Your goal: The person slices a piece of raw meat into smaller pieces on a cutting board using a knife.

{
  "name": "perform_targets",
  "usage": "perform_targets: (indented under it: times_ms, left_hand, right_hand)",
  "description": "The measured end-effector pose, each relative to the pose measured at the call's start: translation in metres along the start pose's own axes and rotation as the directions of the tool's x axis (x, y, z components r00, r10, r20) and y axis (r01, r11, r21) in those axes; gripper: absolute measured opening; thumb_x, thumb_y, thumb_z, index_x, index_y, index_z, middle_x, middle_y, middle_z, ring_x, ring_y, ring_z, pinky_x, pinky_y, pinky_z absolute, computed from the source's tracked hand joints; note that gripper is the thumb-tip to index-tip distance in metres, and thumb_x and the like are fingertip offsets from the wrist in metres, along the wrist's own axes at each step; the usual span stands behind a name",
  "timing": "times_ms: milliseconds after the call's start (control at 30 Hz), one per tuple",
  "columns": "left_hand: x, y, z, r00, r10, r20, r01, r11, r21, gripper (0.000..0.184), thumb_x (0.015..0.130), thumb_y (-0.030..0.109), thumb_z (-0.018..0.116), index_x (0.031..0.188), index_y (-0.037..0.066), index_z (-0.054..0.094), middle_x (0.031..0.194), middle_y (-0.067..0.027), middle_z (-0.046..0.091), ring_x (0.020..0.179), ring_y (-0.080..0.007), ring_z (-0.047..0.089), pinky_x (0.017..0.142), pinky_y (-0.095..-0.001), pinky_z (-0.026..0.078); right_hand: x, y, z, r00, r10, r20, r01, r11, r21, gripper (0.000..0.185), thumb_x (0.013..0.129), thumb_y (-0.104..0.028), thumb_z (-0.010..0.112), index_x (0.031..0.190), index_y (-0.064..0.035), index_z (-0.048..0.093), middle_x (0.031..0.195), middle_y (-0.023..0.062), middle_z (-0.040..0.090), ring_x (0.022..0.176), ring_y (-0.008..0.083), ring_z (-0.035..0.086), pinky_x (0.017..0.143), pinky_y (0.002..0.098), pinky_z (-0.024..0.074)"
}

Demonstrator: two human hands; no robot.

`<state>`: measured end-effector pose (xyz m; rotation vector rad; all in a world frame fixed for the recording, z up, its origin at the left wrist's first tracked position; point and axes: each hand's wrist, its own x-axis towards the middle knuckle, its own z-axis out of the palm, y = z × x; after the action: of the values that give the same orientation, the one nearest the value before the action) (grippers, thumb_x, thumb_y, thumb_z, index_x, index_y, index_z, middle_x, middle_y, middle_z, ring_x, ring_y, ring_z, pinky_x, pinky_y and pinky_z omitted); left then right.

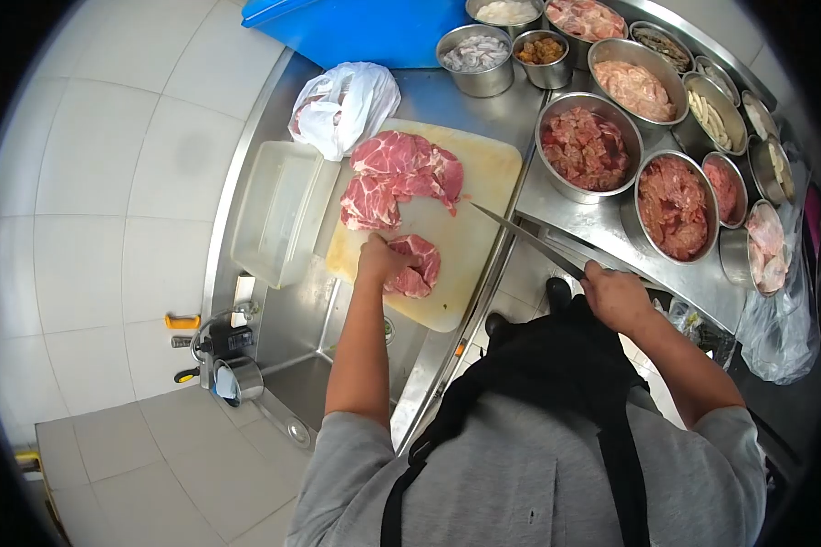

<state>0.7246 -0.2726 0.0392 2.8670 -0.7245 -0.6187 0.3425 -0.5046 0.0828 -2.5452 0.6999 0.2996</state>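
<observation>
On the pale cutting board (474, 164) lie several raw slabs of red, marbled meat. My left hand (382, 262) grips the nearest piece of meat (420, 273), its thumb and fingers on the surface. Farther up the board, a larger group of meat slabs (397, 169) lies in a curve. My right hand (617, 295) is closed around the handle of a long knife (534, 242). The blade points up and left, its tip just over the board's right side, apart from the meat.
A clear plastic tub (278, 214) stands left of the board, with a white plastic bag (356, 105) behind it. A blue container (365, 32) is at the back. Metal bowls of meat (588, 150) crowd the right counter. A sink (315, 374) lies nearer me.
</observation>
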Motion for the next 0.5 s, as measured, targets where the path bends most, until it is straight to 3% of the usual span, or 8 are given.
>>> perform_targets:
  times_ms: [67,100,167,200,267,300,367,500]
  left_hand:
    - [0.008,0.000,0.000,0.979,-0.090,0.184,0.115,0.985,-0.129,0.089,0.047,0.034,0.095,0.114,-0.011,0.058,0.102,-0.0231,0.069,0.092,-0.0376,0.068,0.084,-0.0371,0.054]
    - [0.004,0.003,-0.004,0.979,-0.091,0.182,0.116,0.984,-0.132,0.089,0.047,0.034,0.095,0.114,-0.011,0.058,0.102,-0.0231,0.069,0.092,-0.0376,0.068,0.084,-0.0371,0.054]
    - [-0.003,0.007,-0.014,0.975,0.110,0.191,-0.051,0.957,-0.286,0.064,0.059,0.025,0.092,0.108,-0.005,0.063,0.095,-0.0169,0.071,0.085,-0.0307,0.071,0.077,-0.0356,0.056]
    - [0.001,0.002,-0.014,0.976,0.113,0.187,-0.055,0.956,-0.289,0.064,0.059,0.025,0.092,0.108,-0.005,0.063,0.095,-0.0169,0.071,0.085,-0.0307,0.071,0.077,-0.0356,0.056]
    - [0.008,-0.011,-0.017,0.947,0.263,0.185,-0.075,0.740,-0.669,0.041,0.073,0.012,0.084,0.107,-0.001,0.064,0.099,-0.0124,0.072,0.084,-0.0223,0.071,0.072,-0.0332,0.056]
    - [0.006,-0.009,-0.025,0.948,0.264,0.179,-0.078,0.737,-0.671,0.041,0.073,0.012,0.084,0.107,-0.001,0.064,0.099,-0.0124,0.072,0.084,-0.0223,0.071,0.072,-0.0332,0.056]
    - [-0.004,-0.002,-0.050,0.926,0.318,0.203,0.039,0.455,-0.890,0.028,0.081,0.007,0.079,0.105,0.002,0.066,0.100,-0.0070,0.072,0.081,-0.0166,0.069,0.070,-0.0307,0.055]
    - [0.016,-0.011,-0.082,0.983,0.181,0.021,-0.061,0.432,-0.900,0.034,0.081,0.015,0.081,0.107,0.000,0.065,0.103,-0.0083,0.072,0.088,-0.0206,0.069,0.077,-0.0350,0.055]
  right_hand:
    - [0.004,-0.004,0.002,0.999,-0.041,-0.012,0.042,0.999,0.025,0.022,0.098,-0.025,0.053,0.102,-0.0034,0.050,0.081,0.0204,0.069,0.076,0.0429,0.066,0.070,0.0527,0.0527]
    - [0.005,-0.005,0.003,0.999,-0.044,-0.012,0.044,0.999,0.022,0.022,0.098,-0.025,0.053,0.102,-0.0034,0.050,0.081,0.0204,0.069,0.076,0.0429,0.066,0.070,0.0527,0.0527]
    - [0.005,-0.007,0.004,0.999,-0.047,-0.020,0.048,0.998,0.030,0.022,0.098,-0.025,0.053,0.101,-0.0033,0.049,0.080,0.0203,0.069,0.076,0.0435,0.066,0.070,0.0532,0.0526]
    - [0.005,-0.007,0.003,0.999,-0.048,-0.024,0.048,0.998,0.026,0.022,0.098,-0.025,0.053,0.101,-0.0033,0.049,0.080,0.0203,0.069,0.076,0.0435,0.066,0.070,0.0532,0.0526]
    - [0.004,-0.007,0.000,1.000,-0.018,-0.018,0.019,0.999,0.037,0.023,0.098,-0.025,0.054,0.101,-0.0032,0.049,0.078,0.0206,0.068,0.076,0.0436,0.066,0.070,0.0539,0.0522]
    - [0.003,-0.006,-0.001,1.000,-0.020,-0.022,0.021,0.999,0.033,0.023,0.098,-0.025,0.054,0.101,-0.0032,0.049,0.078,0.0206,0.068,0.076,0.0436,0.066,0.070,0.0539,0.0522]
    - [0.004,-0.002,-0.003,1.000,0.014,0.007,-0.014,1.000,0.005,0.023,0.097,-0.025,0.053,0.102,-0.0029,0.051,0.082,0.0211,0.069,0.078,0.0419,0.068,0.071,0.0523,0.0536]
    - [0.003,-0.008,-0.009,1.000,0.015,0.008,-0.015,1.000,-0.014,0.022,0.097,-0.025,0.053,0.102,-0.0029,0.051,0.083,0.0213,0.069,0.079,0.0420,0.067,0.071,0.0530,0.0534]
